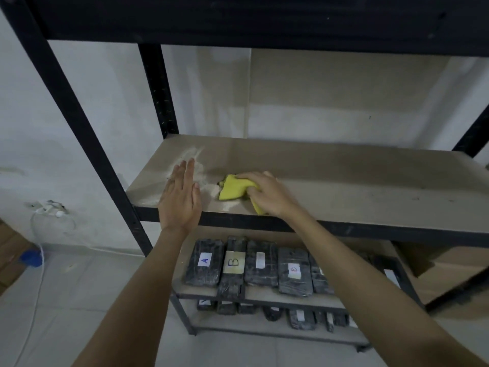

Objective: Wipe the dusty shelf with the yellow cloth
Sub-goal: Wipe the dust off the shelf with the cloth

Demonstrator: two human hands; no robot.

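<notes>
A beige shelf board (344,181) sits in a black metal rack at chest height. White dust (197,165) lies in streaks and small heaps on its left part. My right hand (267,193) presses a crumpled yellow cloth (234,190) onto the board near the front edge, just right of the dust. My left hand (181,197) is flat and open, fingers together, over the board's front left corner beside the dust, holding nothing.
Black rack posts (79,128) stand left and behind. A dark upper shelf (238,19) hangs overhead. Lower shelves hold several black wrapped packs with lettered labels (234,262). A cardboard box (436,263) sits lower right. A white cable and wall socket (50,209) are at left.
</notes>
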